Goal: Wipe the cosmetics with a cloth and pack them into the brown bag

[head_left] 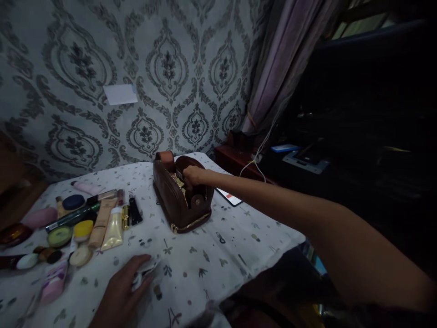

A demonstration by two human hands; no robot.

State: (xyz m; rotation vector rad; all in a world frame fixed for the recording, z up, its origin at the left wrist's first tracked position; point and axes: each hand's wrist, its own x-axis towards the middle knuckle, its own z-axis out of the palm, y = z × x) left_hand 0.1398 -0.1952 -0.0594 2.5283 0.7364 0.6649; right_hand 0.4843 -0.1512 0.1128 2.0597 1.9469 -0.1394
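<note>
A dark brown toiletry bag (170, 196) stands unzipped on the patterned white tablecloth (205, 255). My right hand (193, 176) reaches into its opening from the right, fingers curled down. The fingertips are hidden, and I cannot make out what they hold. Yellowish material (178, 181) shows inside the bag beside this hand. Low in the view, my left hand (123, 289) rests above the cloth, its thumb and fingers closed around a crumpled white tissue-like piece (143, 272). Left of the bag lie several cosmetics, among them a gold-coloured tube (114, 230) and a beige tube (102, 221).
A yellow-lidded jar (83, 230), a dark blue round case (73, 201) and a pink tube (54, 282) lie at the left. Behind the bag's right side is a flat device with a lit screen (232, 197). A white cable (254, 159) hangs near the curtain (273, 68).
</note>
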